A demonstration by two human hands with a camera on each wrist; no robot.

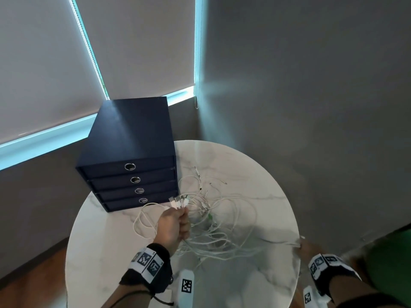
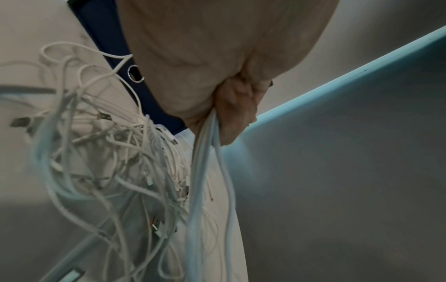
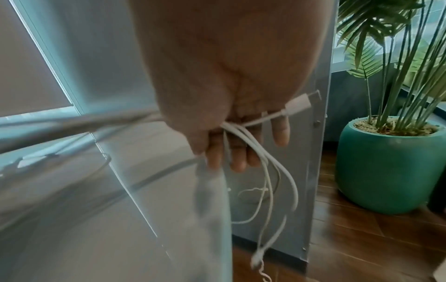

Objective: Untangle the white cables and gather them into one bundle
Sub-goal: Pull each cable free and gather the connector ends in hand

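Mostly blurred, white cables gripped by left hand, right hand holding several, fingertips partly hidden

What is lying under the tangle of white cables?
The white cables lie on the round marble table, beside the dark blue drawer box. Whatever small thing might sit beneath the densest loops is covered.

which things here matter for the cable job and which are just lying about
Part of the job:
white cables
left hand, gripping cable ends
right hand, holding cables

Just lying about:
blue drawer box
round table
potted plant
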